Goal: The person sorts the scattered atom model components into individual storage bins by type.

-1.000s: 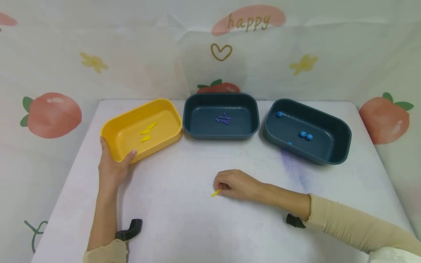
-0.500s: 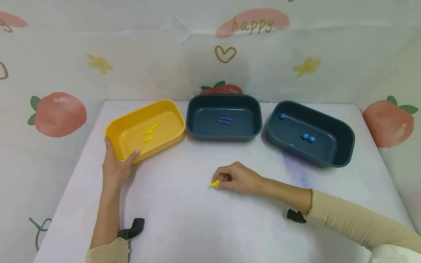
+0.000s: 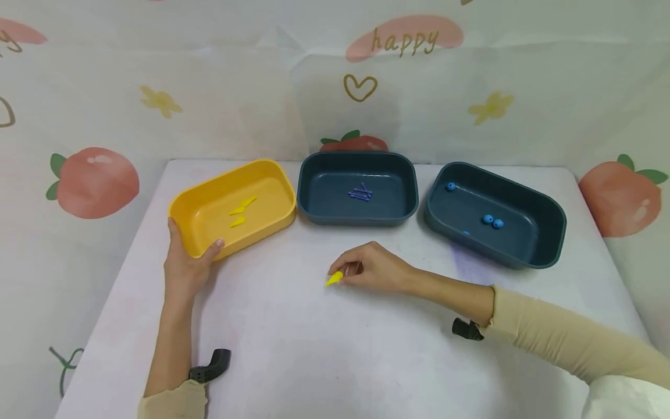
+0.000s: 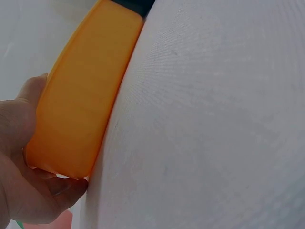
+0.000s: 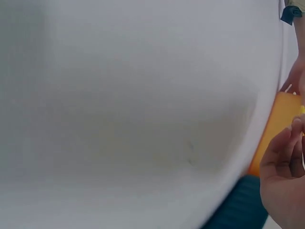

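Observation:
My left hand (image 3: 184, 269) grips the near left corner of a yellow plastic bin (image 3: 259, 230), its thumb at the front rim. In the left wrist view the fingers curl round the bin's end. Inside lie several small yellow pieces (image 3: 238, 222), each broad at one end and tapering to a point. Right of it, my right hand (image 3: 378, 269) pinches a similar yellow piece (image 3: 334, 279) between thumb and fingertips above the table, its pointed end to the lower left. The right wrist view catches this hand (image 5: 285, 179) at the edge; the piece is barely visible there.
A dark blue bin (image 3: 356, 220) at the back middle holds several thin purple sticks (image 3: 360, 193). Another dark blue bin (image 3: 523, 259), angled at the right, contains several blue beads (image 3: 488, 219), one mostly hidden by the front rim. A printed cloth (image 3: 230, 70) hangs behind the white table (image 3: 293, 355).
My right hand has lifted the yellow piece and moved away from me and slightly left. The left hand stays on the yellow bin. The head view has shifted slightly.

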Action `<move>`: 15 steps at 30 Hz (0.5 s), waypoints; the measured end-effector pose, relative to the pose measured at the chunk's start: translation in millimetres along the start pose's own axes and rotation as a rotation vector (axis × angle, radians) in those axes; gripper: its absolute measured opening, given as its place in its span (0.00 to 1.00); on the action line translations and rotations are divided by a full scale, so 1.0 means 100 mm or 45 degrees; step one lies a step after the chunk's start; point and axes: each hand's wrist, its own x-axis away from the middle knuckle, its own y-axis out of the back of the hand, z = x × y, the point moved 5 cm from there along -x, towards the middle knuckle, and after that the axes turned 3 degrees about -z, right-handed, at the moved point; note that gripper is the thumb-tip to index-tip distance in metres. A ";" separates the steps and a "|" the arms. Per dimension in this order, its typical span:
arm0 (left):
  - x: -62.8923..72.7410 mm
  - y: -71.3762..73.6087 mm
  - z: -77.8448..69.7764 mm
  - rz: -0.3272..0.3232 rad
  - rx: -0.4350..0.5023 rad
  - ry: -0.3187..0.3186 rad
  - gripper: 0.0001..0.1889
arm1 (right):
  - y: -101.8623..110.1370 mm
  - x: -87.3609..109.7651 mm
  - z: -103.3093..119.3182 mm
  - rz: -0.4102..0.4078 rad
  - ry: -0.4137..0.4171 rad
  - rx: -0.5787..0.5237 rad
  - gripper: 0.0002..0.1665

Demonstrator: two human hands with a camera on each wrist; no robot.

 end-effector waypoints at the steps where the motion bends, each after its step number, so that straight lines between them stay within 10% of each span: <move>1: 0.00 0.00 0.00 -0.001 0.000 0.000 0.56 | 0.01 -0.02 0.02 0.008 0.003 0.002 0.13; 15: 0.00 -0.01 0.02 -0.003 0.004 0.021 0.56 | 0.19 -0.35 0.36 0.047 0.050 0.081 0.13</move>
